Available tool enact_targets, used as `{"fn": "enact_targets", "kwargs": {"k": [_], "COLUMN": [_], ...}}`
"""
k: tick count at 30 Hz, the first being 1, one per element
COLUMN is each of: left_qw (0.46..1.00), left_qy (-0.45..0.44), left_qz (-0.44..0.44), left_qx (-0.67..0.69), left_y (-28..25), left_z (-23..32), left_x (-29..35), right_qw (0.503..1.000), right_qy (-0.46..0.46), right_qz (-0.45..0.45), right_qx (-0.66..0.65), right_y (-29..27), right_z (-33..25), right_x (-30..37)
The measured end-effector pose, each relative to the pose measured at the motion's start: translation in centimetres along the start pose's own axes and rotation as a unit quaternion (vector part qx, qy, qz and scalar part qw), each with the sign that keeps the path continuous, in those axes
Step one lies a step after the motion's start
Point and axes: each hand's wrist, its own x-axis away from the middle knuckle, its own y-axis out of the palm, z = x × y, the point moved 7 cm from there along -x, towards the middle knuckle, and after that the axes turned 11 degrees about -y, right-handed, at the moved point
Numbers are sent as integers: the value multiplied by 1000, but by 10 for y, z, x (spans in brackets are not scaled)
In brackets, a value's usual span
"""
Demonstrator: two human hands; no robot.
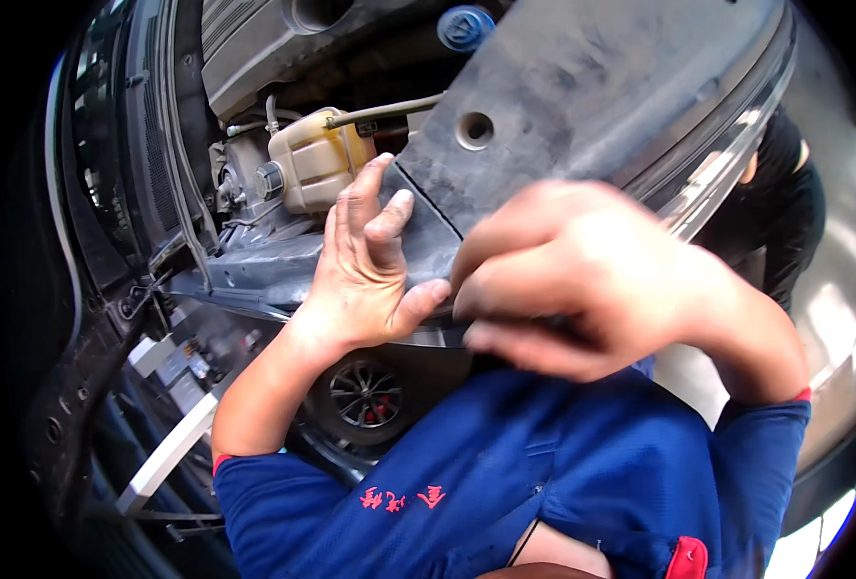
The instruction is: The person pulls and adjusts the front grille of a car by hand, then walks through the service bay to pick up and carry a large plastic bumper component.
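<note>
While the left hand (365, 270) spreads its fingers on the grey panel (582, 87), the blurred right hand (582, 280), curled beside it, could let it slip.

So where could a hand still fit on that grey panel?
The grey panel is bare around its round hole and up toward the blue cap. The lower edge is crowded: the left hand lies flat on it, the right hand is close beside. Left of that, the yellowish tank and hoses fill the space.
</note>
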Motion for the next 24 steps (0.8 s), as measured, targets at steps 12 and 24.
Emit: {"fn": "enact_targets", "kwargs": {"k": [12, 24], "left_qw": [936, 923], "left_qy": [-64, -42], "left_qz": [-150, -210], "left_qx": [312, 320], "left_y": [-20, 12], "left_z": [-63, -60], "left_x": [-64, -104], "right_qw": [958, 944], "right_qy": [98, -80], "right_qz": [-151, -134], "right_qx": [-224, -291], "right_y": [87, 94], "right_z": [45, -23], "right_x": [-76, -171]}}
